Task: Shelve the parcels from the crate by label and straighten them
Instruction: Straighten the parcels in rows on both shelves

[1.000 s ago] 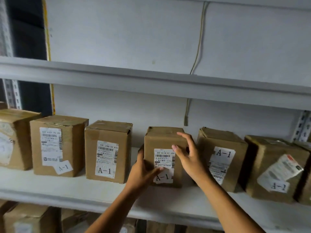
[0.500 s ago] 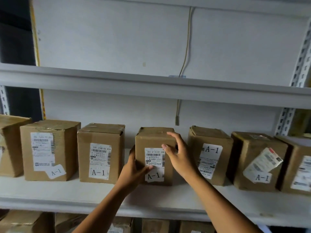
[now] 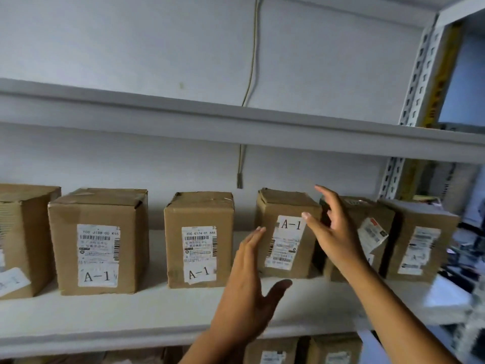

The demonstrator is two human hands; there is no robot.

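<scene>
Both hands are spread and hold nothing. The left hand (image 3: 249,292), at lower centre of the frame, has straight fingers whose tips reach the lower left edge of a tilted parcel (image 3: 287,232). The right hand (image 3: 332,229), at centre right, is open with fingers apart, its thumb at that parcel's upper right corner; whether either hand actually touches the cardboard I cannot tell.

This parcel stands on the middle shelf (image 3: 131,316), turned askew, its "A-1" label slanted. I judge it the one due for straightening.

To its left, the centre parcel (image 3: 199,240) and the parcel beyond it (image 3: 98,243) both face squarely forward with "A-1" labels, and look finished. At the far left edge a fourth parcel (image 3: 21,237) is cut off by the frame. To the right, two more, a skewed one (image 3: 367,232) behind the right hand and a blurred one (image 3: 417,237), probably remain to be squared.

That makes six parcels on this shelf, plus at least two more on the shelf below, at the bottom edge. The crate is not in view, so how many parcels remain unshelved cannot be told.
</scene>
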